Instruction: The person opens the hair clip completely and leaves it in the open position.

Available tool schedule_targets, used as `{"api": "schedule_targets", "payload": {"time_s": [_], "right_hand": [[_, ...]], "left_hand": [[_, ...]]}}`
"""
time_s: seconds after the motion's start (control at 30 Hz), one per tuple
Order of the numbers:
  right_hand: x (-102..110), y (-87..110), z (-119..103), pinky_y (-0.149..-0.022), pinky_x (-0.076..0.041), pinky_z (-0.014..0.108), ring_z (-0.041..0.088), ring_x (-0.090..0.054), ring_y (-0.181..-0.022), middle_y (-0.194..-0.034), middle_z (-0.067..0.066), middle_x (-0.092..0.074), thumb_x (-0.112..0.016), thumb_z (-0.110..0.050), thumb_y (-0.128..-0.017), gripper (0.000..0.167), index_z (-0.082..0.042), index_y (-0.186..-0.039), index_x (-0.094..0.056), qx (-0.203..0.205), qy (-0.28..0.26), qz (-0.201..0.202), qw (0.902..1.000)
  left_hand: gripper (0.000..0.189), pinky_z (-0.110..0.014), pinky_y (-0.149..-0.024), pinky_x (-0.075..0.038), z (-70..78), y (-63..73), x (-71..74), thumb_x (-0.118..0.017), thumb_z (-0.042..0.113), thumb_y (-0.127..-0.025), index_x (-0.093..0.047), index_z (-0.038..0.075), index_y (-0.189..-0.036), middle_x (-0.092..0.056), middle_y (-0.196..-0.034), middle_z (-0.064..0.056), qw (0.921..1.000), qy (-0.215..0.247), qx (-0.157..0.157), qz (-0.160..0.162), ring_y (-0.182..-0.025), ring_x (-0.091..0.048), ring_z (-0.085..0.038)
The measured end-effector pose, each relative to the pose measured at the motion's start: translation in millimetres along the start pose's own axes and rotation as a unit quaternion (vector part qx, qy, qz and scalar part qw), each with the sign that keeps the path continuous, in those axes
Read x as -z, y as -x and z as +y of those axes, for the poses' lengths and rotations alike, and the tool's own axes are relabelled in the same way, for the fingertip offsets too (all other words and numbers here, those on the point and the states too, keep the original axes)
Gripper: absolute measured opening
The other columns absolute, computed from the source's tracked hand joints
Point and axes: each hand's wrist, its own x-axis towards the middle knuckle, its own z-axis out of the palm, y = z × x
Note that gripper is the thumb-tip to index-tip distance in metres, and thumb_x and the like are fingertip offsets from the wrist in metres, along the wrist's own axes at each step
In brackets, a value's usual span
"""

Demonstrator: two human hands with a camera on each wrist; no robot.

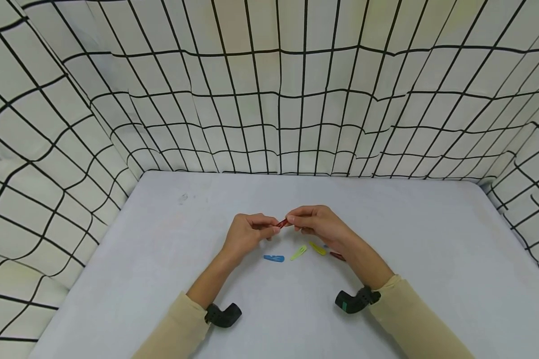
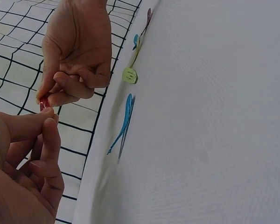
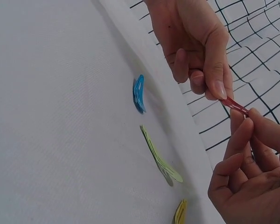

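A red snap hair clip (image 3: 236, 106) is held in the air between both hands. My left hand (image 1: 247, 233) pinches one end of it between thumb and forefinger. The other end is pinched by my right hand (image 1: 320, 223), thumb against forefinger. On the white table below lie a blue hair clip (image 1: 274, 258), a light green hair clip (image 1: 298, 252) and a yellow hair clip (image 1: 317, 248). A dark red hair clip (image 1: 337, 256) lies beneath the right wrist, partly covered by it. Beside it a second blue piece (image 1: 326, 246) peeks out, mostly hidden.
The white table (image 1: 170, 279) reaches out to both sides of the hands. Behind it and at its sides stand white walls with black netting (image 1: 278, 94). A black camera mount sits on the left wrist (image 1: 223, 315) and another on the right.
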Motion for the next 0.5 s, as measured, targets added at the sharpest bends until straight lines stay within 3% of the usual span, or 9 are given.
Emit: {"api": "schedule_targets", "payload": {"time_s": [0.5], "right_hand": [[-1.0, -2.1, 0.8, -0.084, -0.049, 0.03, 0.019, -0.06, -0.089, -0.101, 0.006, -0.072, -0.074, -0.025, -0.098, 0.023, -0.007, -0.113, -0.077, 0.016, 0.024, 0.008, 0.9995]], "left_hand": [[0.005, -0.024, -0.056, -0.034, -0.5, 0.7, 0.9, -0.083, 0.013, -0.087, -0.084, 0.012, -0.092, -0.072, -0.077, 0.0, 0.9999, -0.006, 0.012, 0.002, -0.075, -0.063, -0.021]]}}
